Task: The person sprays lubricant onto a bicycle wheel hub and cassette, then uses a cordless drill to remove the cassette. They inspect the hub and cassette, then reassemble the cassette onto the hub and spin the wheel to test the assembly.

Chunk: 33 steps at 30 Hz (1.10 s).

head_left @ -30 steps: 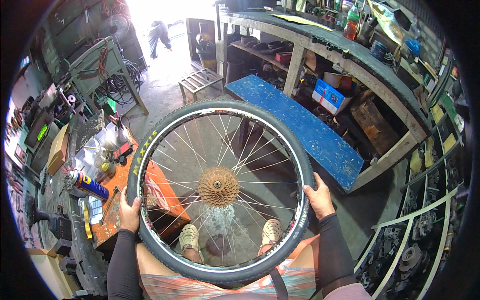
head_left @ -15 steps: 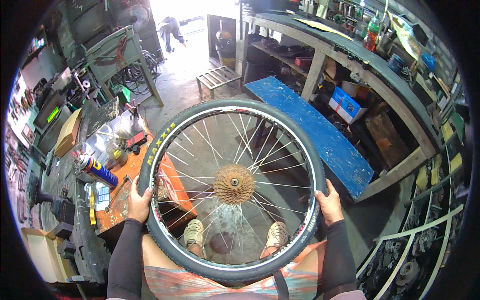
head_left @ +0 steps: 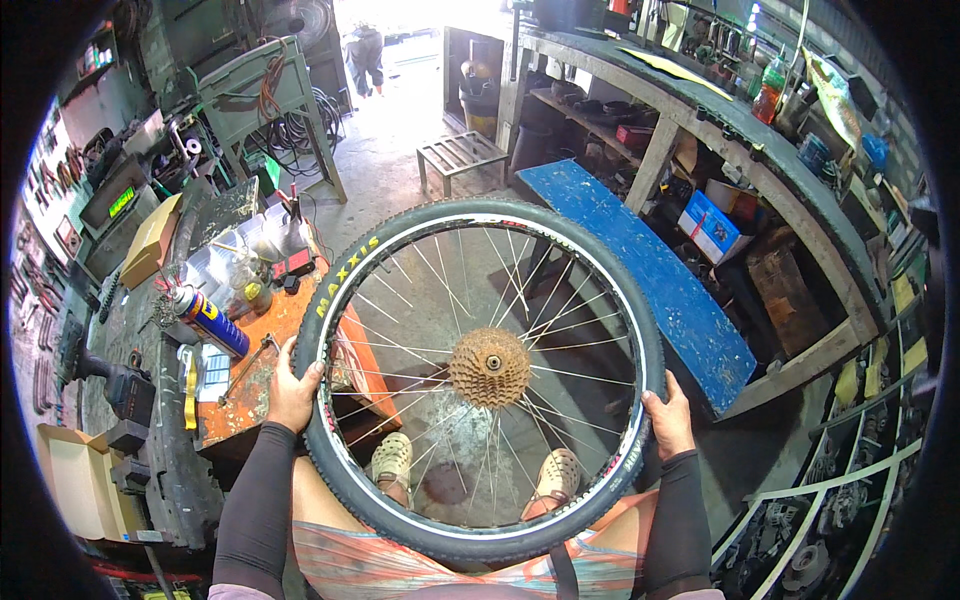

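Observation:
I hold a bicycle wheel flat in front of me, with a black knobby tyre [head_left: 480, 215], a silver rim, thin spokes and a rusty sprocket cluster [head_left: 489, 367] at its hub. My left hand [head_left: 293, 385] grips the tyre on its left side. My right hand [head_left: 668, 418] grips the tyre on its right side. Both forearms wear dark sleeves. Through the spokes I see my feet in pale clogs [head_left: 392, 462] on the concrete floor.
An orange worktable [head_left: 262, 352] at left holds a blue spray can [head_left: 209, 320], jars and tools. A blue plank bench [head_left: 640, 275] lies to the right, under a long wooden shelf [head_left: 760, 140] of clutter. A small wooden stool [head_left: 461, 154] and a person [head_left: 366, 55] stand farther back.
The wheel has shifted slightly right and up in view as my head moved. Both hands keep the same grip on the tyre.

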### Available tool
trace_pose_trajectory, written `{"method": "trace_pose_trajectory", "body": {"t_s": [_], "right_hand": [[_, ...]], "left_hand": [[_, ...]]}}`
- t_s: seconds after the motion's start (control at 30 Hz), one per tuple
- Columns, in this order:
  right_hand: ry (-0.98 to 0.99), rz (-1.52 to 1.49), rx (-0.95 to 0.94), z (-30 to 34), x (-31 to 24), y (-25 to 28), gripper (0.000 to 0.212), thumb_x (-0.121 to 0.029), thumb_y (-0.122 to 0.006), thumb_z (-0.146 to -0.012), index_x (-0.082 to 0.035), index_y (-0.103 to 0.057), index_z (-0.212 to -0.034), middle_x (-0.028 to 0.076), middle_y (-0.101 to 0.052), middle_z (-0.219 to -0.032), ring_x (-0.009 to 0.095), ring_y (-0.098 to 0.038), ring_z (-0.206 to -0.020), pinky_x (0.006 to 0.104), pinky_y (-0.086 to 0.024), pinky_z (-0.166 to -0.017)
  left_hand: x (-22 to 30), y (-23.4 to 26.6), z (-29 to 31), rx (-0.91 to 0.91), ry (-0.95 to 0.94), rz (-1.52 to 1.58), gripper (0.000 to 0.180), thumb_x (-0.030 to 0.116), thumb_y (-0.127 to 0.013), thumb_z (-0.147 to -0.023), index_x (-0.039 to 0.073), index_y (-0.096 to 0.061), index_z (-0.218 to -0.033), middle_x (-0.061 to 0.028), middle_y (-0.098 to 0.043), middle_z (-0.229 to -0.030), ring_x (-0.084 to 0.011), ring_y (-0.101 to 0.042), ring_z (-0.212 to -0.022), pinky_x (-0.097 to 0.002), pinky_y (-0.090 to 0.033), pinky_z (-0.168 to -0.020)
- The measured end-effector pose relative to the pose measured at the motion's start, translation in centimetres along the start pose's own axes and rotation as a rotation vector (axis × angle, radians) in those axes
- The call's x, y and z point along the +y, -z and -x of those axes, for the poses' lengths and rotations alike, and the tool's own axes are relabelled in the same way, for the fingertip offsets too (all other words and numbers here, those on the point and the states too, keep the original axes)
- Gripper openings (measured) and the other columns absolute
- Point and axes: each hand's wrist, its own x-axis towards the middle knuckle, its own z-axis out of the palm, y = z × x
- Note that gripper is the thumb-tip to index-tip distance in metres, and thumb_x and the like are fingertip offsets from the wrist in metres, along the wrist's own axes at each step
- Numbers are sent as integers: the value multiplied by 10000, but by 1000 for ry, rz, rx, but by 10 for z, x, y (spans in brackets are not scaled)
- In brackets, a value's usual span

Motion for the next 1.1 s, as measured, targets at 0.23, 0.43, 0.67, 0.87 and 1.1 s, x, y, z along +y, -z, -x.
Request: {"method": "trace_pose_trajectory", "body": {"t_s": [0.23,0.43,0.67,0.87,1.1], "right_hand": [[-77,-39,-10,7,-14,-5,780,-81,-762,-1033,53,-419,-1721,107,-729,-1334,155,-712,-1047,334,-591,-958],[-65,-84,-49,10,-23,-7,771,-64,-760,-1030,69,-423,-1710,114,-729,-1338,155,-712,-1057,337,-590,-965],[-62,-103,-27,8,-18,-3,700,-53,-755,-1023,40,-481,-1661,97,-734,-1257,161,-716,-1008,337,-596,-909],[44,-43,6,-8,11,-8,628,-85,-772,-1013,-14,-539,-1591,85,-734,-1146,183,-734,-879,385,-625,-791],[-188,-288,-33,-40,68,-14,761,-385,-786,-1084,-15,-473,-1671,85,-711,-1262,194,-718,-885,383,-617,-749]], "left_hand": [[1,2,0,-10,28,-8,748,369,-795,-1024,-4,-517,-1609,-209,-749,-1363,-308,-733,-1248,-439,-545,-1128],[-16,0,-3,25,-16,-8,759,362,-802,-1020,-6,-513,-1618,-222,-745,-1375,-324,-727,-1267,-442,-541,-1139],[-8,-2,-3,11,5,3,760,352,-810,-1011,-8,-520,-1614,-230,-737,-1391,-327,-719,-1287,-445,-536,-1148],[-7,1,-2,36,11,-22,704,293,-816,-997,-10,-560,-1580,-228,-744,-1380,-306,-720,-1271,-442,-545,-1129],[18,20,12,7,109,401,886,250,-868,-1019,-50,-393,-1705,-208,-735,-1411,-241,-736,-1237,-374,-575,-1096]]}}
